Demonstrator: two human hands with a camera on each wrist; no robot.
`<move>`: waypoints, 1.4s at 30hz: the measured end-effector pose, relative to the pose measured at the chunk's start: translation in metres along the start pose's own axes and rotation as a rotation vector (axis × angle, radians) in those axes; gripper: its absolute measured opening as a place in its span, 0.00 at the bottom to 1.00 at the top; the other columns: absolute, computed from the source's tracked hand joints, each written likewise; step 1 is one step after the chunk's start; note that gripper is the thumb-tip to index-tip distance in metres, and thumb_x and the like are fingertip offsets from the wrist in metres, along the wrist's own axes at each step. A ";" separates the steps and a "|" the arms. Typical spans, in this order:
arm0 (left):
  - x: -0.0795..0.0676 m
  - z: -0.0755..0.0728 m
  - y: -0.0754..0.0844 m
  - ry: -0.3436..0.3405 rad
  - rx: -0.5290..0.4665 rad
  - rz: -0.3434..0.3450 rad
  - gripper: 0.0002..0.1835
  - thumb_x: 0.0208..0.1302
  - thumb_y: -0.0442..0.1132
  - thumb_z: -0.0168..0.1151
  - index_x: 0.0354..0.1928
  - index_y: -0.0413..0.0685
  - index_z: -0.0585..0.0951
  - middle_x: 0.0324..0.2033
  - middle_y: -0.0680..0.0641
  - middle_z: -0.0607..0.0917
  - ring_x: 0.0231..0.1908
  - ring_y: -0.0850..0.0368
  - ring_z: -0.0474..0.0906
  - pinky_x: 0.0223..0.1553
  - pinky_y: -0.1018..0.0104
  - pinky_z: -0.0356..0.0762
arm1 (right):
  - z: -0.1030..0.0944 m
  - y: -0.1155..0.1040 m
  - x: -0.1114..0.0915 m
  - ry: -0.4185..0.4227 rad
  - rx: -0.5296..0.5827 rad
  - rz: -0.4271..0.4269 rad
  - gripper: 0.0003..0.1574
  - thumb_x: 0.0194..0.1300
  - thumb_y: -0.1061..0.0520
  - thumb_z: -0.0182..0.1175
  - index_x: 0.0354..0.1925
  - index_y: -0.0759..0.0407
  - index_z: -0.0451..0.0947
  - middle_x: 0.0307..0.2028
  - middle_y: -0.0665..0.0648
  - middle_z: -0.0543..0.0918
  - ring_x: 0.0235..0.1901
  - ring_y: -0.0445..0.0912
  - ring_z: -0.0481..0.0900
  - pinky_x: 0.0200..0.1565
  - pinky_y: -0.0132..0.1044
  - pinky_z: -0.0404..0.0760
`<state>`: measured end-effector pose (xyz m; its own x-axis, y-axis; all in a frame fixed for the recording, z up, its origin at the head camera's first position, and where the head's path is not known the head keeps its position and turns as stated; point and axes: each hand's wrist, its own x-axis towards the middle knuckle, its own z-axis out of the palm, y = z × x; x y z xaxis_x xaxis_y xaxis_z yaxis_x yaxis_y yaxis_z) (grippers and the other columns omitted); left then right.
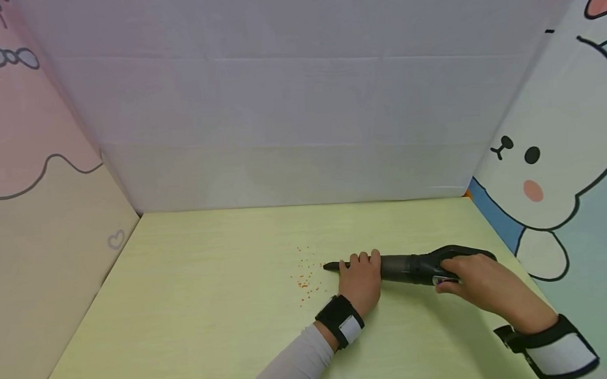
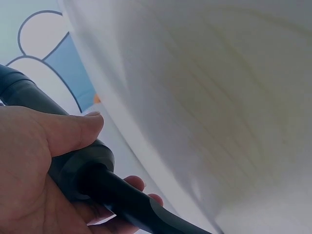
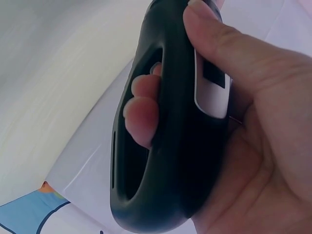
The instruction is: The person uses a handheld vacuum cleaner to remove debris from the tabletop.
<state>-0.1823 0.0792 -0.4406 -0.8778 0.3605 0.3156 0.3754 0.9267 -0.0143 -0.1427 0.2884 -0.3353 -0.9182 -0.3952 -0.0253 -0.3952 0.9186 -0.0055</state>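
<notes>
A black handheld vacuum cleaner (image 1: 405,268) lies sideways over the pale yellow table, its narrow nozzle (image 1: 331,266) pointing left. My right hand (image 1: 480,280) grips its looped handle; in the right wrist view, fingertips (image 3: 141,117) come through the handle opening and the thumb lies along the body near a light panel (image 3: 212,87). Around the front end, where the nozzle joins the body, my left hand (image 1: 361,281) holds on, with the thumb on one side and fingers on the other. Small orange crumbs (image 1: 304,283) are scattered just left of the nozzle tip.
The yellow tabletop (image 1: 186,304) meets a white sheet wall (image 1: 299,109) at the back. Cartoon-printed panels stand at the left (image 1: 43,237) and right (image 1: 584,243). Both wrists wear black straps.
</notes>
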 end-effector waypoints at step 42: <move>0.005 0.010 -0.008 0.016 -0.010 -0.006 0.17 0.63 0.49 0.58 0.49 0.51 0.69 0.39 0.48 0.80 0.45 0.50 0.77 0.46 0.49 0.77 | 0.000 -0.004 0.007 0.004 -0.002 -0.004 0.24 0.49 0.41 0.67 0.37 0.57 0.80 0.28 0.47 0.81 0.27 0.41 0.76 0.30 0.39 0.75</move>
<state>-0.1931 0.0749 -0.4487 -0.8752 0.3534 0.3303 0.3733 0.9277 -0.0033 -0.1477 0.2820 -0.3359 -0.9166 -0.3991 -0.0213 -0.3992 0.9169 -0.0032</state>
